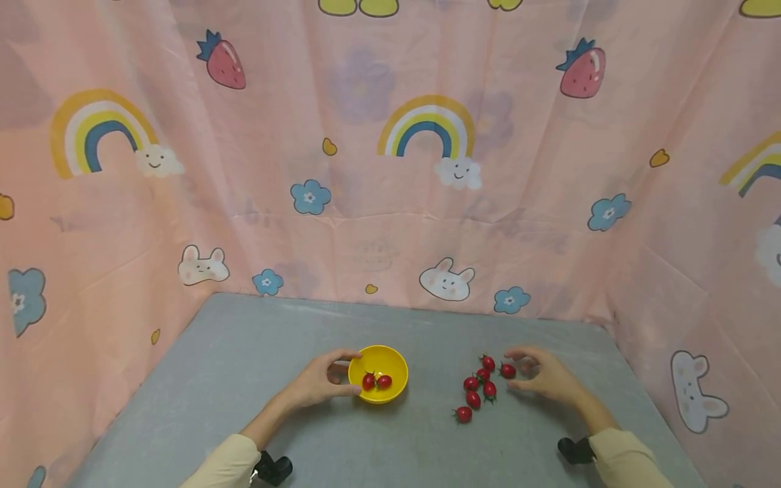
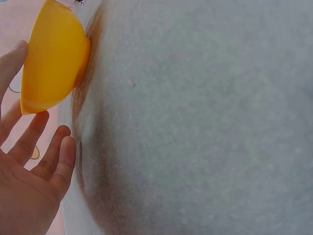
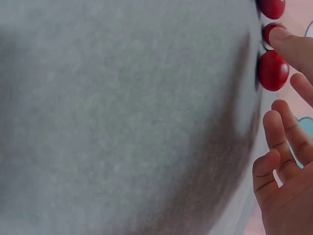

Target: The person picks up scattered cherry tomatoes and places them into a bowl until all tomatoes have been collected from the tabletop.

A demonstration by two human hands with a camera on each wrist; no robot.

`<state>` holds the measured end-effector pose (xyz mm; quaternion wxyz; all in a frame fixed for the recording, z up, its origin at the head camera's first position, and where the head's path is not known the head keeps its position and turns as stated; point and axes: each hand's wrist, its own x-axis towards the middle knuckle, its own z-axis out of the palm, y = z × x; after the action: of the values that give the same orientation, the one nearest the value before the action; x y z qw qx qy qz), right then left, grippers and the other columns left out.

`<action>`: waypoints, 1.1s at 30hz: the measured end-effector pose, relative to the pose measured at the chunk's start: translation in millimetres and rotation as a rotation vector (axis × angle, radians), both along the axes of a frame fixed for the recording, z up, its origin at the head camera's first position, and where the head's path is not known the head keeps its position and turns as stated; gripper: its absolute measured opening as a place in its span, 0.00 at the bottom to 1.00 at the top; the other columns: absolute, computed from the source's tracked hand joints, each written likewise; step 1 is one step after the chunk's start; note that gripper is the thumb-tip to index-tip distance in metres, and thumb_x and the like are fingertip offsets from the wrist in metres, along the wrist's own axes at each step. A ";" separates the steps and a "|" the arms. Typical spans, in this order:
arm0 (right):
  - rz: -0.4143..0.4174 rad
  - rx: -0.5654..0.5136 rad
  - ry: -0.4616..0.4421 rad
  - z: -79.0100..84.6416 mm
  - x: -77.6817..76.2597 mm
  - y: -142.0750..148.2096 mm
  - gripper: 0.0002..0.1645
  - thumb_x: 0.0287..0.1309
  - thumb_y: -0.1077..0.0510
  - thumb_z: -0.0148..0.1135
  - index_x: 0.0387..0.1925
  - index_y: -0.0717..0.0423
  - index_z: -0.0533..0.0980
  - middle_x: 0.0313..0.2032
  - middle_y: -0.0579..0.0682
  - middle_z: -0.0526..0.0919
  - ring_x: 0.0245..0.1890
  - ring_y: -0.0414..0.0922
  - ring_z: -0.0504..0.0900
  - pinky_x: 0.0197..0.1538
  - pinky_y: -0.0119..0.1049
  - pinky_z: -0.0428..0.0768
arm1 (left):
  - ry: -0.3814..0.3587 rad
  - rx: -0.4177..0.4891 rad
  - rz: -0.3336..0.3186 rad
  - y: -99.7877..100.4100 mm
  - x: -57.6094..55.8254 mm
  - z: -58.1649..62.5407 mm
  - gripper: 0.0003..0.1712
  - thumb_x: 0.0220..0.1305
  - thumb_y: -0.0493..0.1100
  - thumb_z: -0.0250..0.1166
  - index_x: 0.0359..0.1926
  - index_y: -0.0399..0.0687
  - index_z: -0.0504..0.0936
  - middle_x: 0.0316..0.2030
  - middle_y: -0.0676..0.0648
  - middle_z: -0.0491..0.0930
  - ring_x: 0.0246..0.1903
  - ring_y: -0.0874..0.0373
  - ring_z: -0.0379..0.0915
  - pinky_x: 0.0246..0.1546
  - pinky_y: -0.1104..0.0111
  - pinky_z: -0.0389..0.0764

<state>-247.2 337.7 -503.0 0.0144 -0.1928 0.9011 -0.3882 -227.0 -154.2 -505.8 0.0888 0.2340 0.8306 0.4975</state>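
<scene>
A small yellow bowl (image 1: 398, 386) stands on the grey table with two red cherry tomatoes (image 1: 384, 382) inside. My left hand (image 1: 318, 377) holds it by its left side. In the left wrist view, thumb and forefinger span the bowl (image 2: 54, 58) while the other fingers spread below it. To the right lies a loose group of several cherry tomatoes (image 1: 472, 400) with green stems. My right hand (image 1: 545, 375) is at the group's right edge, thumb and fingers parted around the rightmost tomato (image 1: 507, 371). In the right wrist view, the fingertips are close to a tomato (image 3: 274, 71).
The grey table (image 1: 274, 325) meets a pink patterned curtain (image 1: 366, 230) at the back and on both sides. One tomato (image 1: 464, 415) lies nearest the front of the group. A black wrist strap (image 1: 576, 450) shows at the right sleeve, another (image 1: 272, 469) at the left.
</scene>
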 end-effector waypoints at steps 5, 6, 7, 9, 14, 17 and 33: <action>0.014 0.031 -0.011 -1.3 -3.4 0.5 0.27 0.50 0.60 0.80 0.53 0.61 0.80 0.50 0.57 0.82 0.45 0.54 0.80 0.47 0.47 0.82 | -0.009 0.000 0.002 0.5 -0.7 0.1 0.33 0.61 0.46 0.76 0.65 0.44 0.76 0.63 0.41 0.74 0.55 0.43 0.77 0.53 0.54 0.81; 0.019 0.036 -0.010 -1.7 -4.4 0.5 0.25 0.51 0.61 0.79 0.51 0.60 0.81 0.49 0.55 0.83 0.44 0.53 0.80 0.46 0.45 0.82 | -0.009 -0.001 0.003 0.5 -0.8 0.1 0.33 0.61 0.46 0.76 0.65 0.44 0.76 0.63 0.41 0.74 0.55 0.43 0.77 0.53 0.54 0.81; 0.030 0.037 -0.010 -1.9 -5.3 0.6 0.24 0.52 0.62 0.78 0.50 0.60 0.81 0.48 0.55 0.83 0.43 0.53 0.80 0.45 0.43 0.82 | -0.009 -0.002 0.005 0.6 -0.9 0.1 0.33 0.61 0.46 0.76 0.65 0.44 0.76 0.63 0.41 0.74 0.55 0.43 0.77 0.53 0.54 0.81; 0.046 0.038 -0.008 -2.4 -7.2 0.8 0.20 0.53 0.64 0.77 0.48 0.61 0.82 0.45 0.53 0.84 0.41 0.51 0.80 0.43 0.39 0.82 | -0.007 -0.004 0.006 0.8 -1.1 -0.1 0.33 0.61 0.46 0.76 0.65 0.45 0.76 0.63 0.41 0.74 0.55 0.43 0.77 0.53 0.54 0.81; 0.055 0.031 -0.015 -2.7 -10.1 1.3 0.17 0.53 0.66 0.75 0.46 0.61 0.83 0.42 0.52 0.84 0.37 0.50 0.79 0.38 0.35 0.81 | -0.008 -0.010 0.010 1.4 -2.4 -0.8 0.33 0.61 0.46 0.76 0.65 0.45 0.77 0.62 0.42 0.75 0.55 0.44 0.77 0.52 0.54 0.81; 0.038 0.040 -0.017 -2.6 -10.1 1.8 0.17 0.53 0.65 0.76 0.46 0.60 0.83 0.42 0.51 0.84 0.37 0.49 0.79 0.37 0.35 0.81 | -0.009 -0.008 0.010 1.6 -2.9 -1.1 0.33 0.60 0.46 0.76 0.65 0.45 0.77 0.62 0.42 0.75 0.55 0.44 0.77 0.52 0.54 0.81; 0.053 0.030 0.022 0.1 -10.1 7.2 0.16 0.55 0.61 0.76 0.46 0.58 0.84 0.43 0.50 0.85 0.37 0.47 0.80 0.39 0.35 0.81 | -0.014 -0.008 0.012 0.2 -2.3 -0.5 0.33 0.60 0.47 0.77 0.65 0.45 0.77 0.63 0.41 0.75 0.55 0.44 0.77 0.52 0.55 0.81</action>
<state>-257.4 344.9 -502.8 0.0174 -0.2206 0.9015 -0.3720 -229.3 -154.0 -506.3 0.0926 0.2253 0.8333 0.4963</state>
